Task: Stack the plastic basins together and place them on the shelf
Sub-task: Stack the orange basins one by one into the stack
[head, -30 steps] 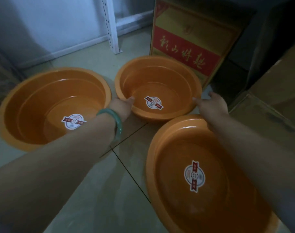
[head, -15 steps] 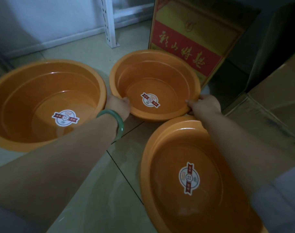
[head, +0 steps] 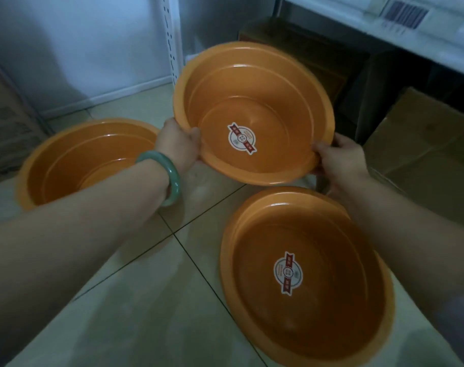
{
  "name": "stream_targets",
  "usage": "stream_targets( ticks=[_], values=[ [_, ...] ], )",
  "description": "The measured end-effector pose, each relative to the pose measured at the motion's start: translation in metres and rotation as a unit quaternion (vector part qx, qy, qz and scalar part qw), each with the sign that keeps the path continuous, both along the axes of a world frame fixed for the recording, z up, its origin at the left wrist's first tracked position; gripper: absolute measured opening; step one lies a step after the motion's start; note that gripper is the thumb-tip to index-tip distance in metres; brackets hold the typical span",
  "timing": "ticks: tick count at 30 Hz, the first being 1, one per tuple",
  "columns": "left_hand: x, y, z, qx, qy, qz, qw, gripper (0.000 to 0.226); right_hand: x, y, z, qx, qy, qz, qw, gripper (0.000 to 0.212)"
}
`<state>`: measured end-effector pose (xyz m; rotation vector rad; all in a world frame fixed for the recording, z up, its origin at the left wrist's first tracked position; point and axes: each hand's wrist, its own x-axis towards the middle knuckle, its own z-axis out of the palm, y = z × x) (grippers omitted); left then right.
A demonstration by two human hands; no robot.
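The basin [head: 254, 112], pinched at its rim by our left hand [head: 179, 144] and right hand [head: 339, 157], hangs tilted above the floor [head: 146, 300]; it could slip, or jam crooked when nested into the basin below [head: 305, 274].

Round red-and-white stickers in held basin [head: 252, 112] and right floor basin [head: 318, 300], lettering unreadable, barcode label [head: 404, 12] on shelf
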<state>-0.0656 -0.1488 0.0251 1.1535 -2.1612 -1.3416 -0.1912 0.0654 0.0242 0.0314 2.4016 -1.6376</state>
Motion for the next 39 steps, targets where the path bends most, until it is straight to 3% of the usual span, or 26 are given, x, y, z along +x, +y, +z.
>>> stream_targets(
  ticks=[3, 6, 8, 13, 19, 32, 39],
  values=[
    [0.022, 0.003, 0.02, -0.007, 0.013, -0.018, 1.0, 0.049, 0.006, 0.019, 0.022, 0.035, 0.045, 0.004, 0.998, 0.061],
    [0.042, 0.02, 0.037, -0.01, 0.024, -0.051, 0.998, 0.023, 0.015, 0.042, 0.039, 0.059, 0.064, 0.004, 0.996, 0.057],
    [0.052, 0.034, 0.043, 0.003, 0.028, -0.073, 0.997, 0.017, 0.02, 0.058, 0.046, 0.075, 0.059, 0.003, 0.995, 0.054],
    [0.066, 0.066, 0.044, 0.041, -0.01, -0.127, 0.991, 0.027, 0.037, 0.102, 0.052, 0.127, 0.047, -0.013, 0.991, 0.045],
    [0.081, 0.095, 0.028, 0.027, -0.07, -0.189, 0.979, 0.029, 0.069, 0.156, 0.038, 0.18, 0.057, 0.008, 0.982, 0.055],
    [0.107, 0.118, -0.002, 0.041, -0.142, -0.222, 0.964, 0.02, 0.108, 0.184, -0.003, 0.173, 0.034, -0.002, 0.984, 0.054],
    [0.108, 0.119, -0.018, -0.092, -0.228, -0.251, 0.936, 0.023, 0.115, 0.183, -0.024, 0.213, 0.042, 0.017, 0.976, 0.042]
  ],
)
